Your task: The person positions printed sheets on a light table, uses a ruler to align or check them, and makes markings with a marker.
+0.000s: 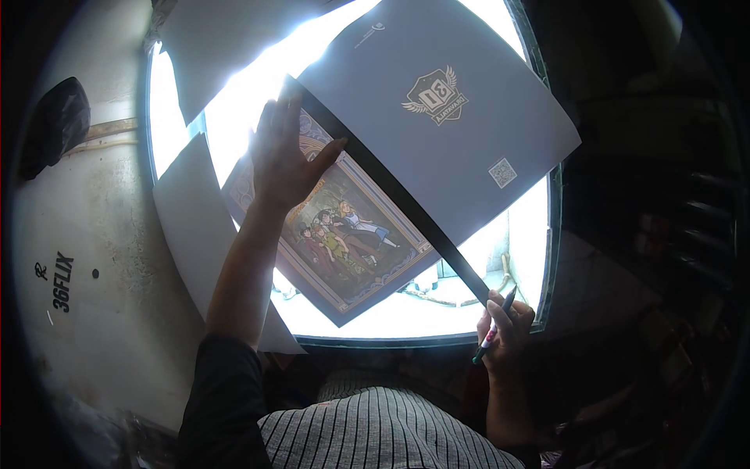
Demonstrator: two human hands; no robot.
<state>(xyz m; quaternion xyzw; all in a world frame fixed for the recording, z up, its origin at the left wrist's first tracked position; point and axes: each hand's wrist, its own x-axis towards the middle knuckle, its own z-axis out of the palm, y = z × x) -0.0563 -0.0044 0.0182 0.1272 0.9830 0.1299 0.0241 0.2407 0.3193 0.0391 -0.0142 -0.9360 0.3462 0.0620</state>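
A long dark ruler-like strip [391,186] lies slantwise over a printed cover sheet. On one side of it is a blue-grey panel [406,148] with a pale winged emblem and a square code. A framed picture of cartoon figures [344,234] shows on the other side. My left hand [291,160] lies flat with fingers stretched over the upper part of the picture side, its thumb at the strip's edge. My right hand [508,324] is closed around a slim pen [490,336], and its fingertips grip the strip's lower right end.
Beneath the sheet glows a bright light table [375,324] with a dark frame. Plain pale sheets [191,227] lie at its left, and another large sheet [226,39] at the top left. A dark object [58,125] rests on the pale surface at the far left.
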